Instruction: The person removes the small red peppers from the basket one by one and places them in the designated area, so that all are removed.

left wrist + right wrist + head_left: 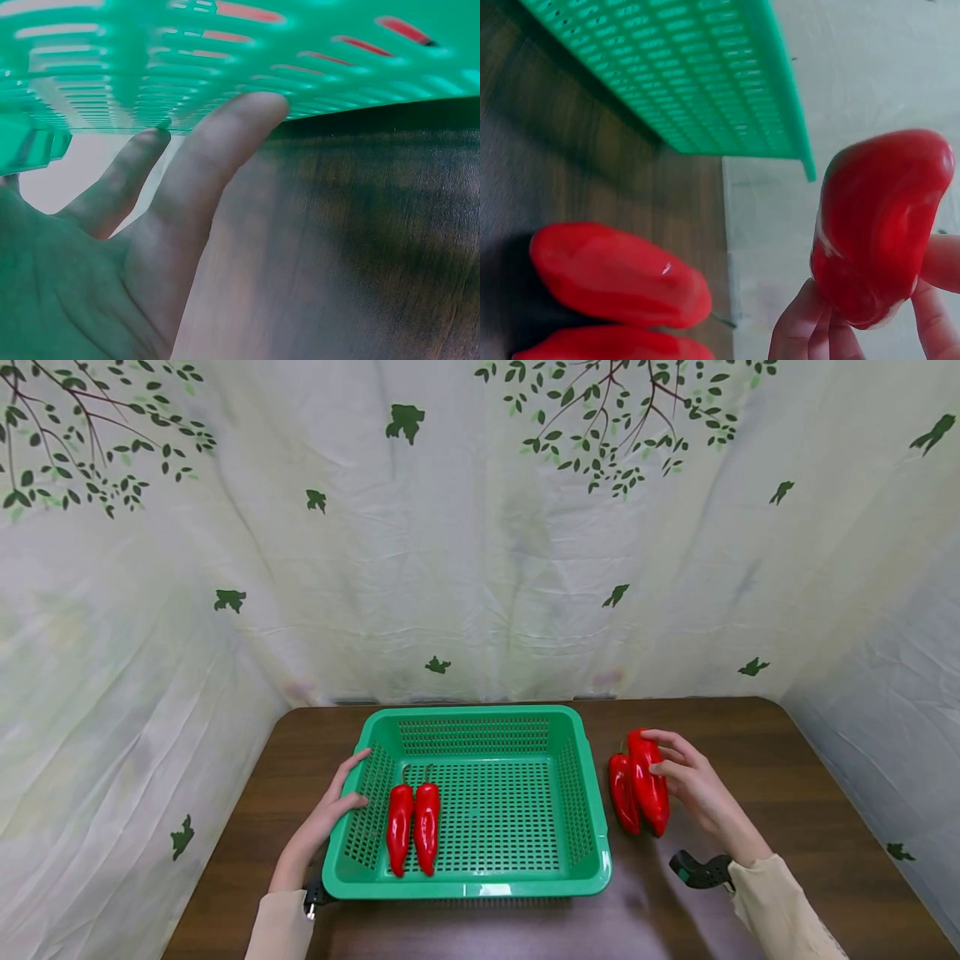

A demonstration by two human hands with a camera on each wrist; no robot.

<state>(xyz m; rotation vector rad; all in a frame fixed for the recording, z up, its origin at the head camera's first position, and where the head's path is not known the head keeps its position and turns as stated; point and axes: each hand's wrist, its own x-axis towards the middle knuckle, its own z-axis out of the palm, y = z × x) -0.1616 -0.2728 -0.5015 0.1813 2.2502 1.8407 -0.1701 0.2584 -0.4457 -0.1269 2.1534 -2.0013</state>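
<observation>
A green plastic basket [495, 889] with slotted walls stands on the table. Two red peppers [426, 827] with thin stems lie side by side in its left part. My left hand [330, 814] is at the basket's left side, its fingers extended and touching it; the thumb [232, 135] shows against the slotted wall in the left wrist view. To the right of the basket, my right hand [693, 781] grips a shiny red pepper [881, 225] between thumb and fingers. Two more red peppers [622, 274] lie below it on the table; the held one partly overlaps them in the head view.
The brown wooden table [765, 777] reaches back to a pale cloth backdrop [480, 568] printed with leaves and branches. Cloth also hangs along both sides. A black wrist device [701, 870] sits under the right wrist.
</observation>
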